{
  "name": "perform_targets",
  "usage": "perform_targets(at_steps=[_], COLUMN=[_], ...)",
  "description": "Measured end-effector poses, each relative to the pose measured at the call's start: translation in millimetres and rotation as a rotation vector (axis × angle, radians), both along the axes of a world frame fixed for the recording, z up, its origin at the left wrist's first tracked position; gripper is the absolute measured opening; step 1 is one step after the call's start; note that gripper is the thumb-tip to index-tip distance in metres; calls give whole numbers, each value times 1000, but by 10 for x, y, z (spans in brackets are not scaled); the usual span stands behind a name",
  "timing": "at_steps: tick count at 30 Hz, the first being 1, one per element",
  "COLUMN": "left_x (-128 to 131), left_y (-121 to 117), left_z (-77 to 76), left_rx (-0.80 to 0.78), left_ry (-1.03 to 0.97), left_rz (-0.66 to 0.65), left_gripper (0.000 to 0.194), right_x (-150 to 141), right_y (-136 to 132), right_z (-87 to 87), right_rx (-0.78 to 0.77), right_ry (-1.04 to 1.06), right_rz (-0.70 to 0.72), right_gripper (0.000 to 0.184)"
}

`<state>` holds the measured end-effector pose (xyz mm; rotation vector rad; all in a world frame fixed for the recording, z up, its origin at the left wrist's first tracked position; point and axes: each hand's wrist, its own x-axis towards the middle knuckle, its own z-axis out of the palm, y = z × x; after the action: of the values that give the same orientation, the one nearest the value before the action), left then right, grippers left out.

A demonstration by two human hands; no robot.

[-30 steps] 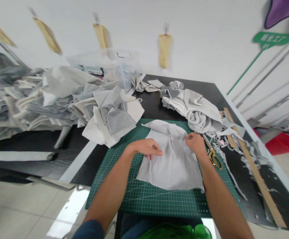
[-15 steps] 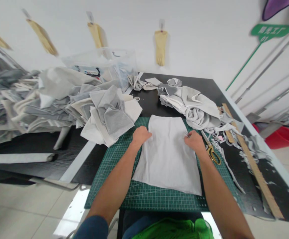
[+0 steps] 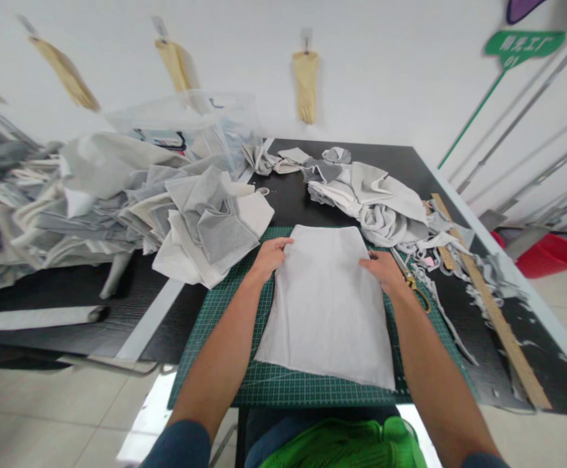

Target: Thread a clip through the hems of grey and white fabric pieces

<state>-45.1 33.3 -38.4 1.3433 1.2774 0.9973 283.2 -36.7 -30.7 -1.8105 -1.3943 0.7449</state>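
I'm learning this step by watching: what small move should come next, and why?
Probably a gentle outward pull on the pale cloth to flatten it: the left hand and right hand are at its opposite side edges, it lies spread on the green mat, and a faint crease runs down its lower left.

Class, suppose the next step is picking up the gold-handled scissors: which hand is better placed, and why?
Probably the right hand: it is beside the scissors, at the right edge of the cloth. The left hand is at the opposite edge, farther away.
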Motion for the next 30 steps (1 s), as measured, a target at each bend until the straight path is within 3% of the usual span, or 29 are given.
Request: perform_targets(at_steps=[3,7,10,13,15,18,21,24,27,30], left_x=[5,32,42,20,-3,-30,-40,-33,-25,-36], left_y=[28,20,-12,-30,-29,-13,13,37,43,39], left_z=[7,96,188,229,212,148,84,31,-22,-60], left_rx=[59,164,324,416,384,313,275,288,306,271], left_ry=[-58,-193,-319,-366,-334,-209,21,398,672,781], left_rz=[73,145,184,196,160,109,115,96,76,50], left_gripper=[57,33,40,58,56,43,36,31,27,15], right_x=[-18,-57,-56,-23,3,38,51,12,-66,-98], right_y=[27,67,61,31,8,-18,-25,-8,21,43], right_z=[14,71,143,211,242,271,282,256,172,62], right_rx=[83,350,539,592,540,440,374,322,313,291], right_ry=[73,120,26,-69,-124,-146,-137,-225,-360,-497], right_rz=[-36,-112,-119,6,136,220,122,43,175,344], right_gripper=[29,24,18,18,23,33,38,31,25,29])
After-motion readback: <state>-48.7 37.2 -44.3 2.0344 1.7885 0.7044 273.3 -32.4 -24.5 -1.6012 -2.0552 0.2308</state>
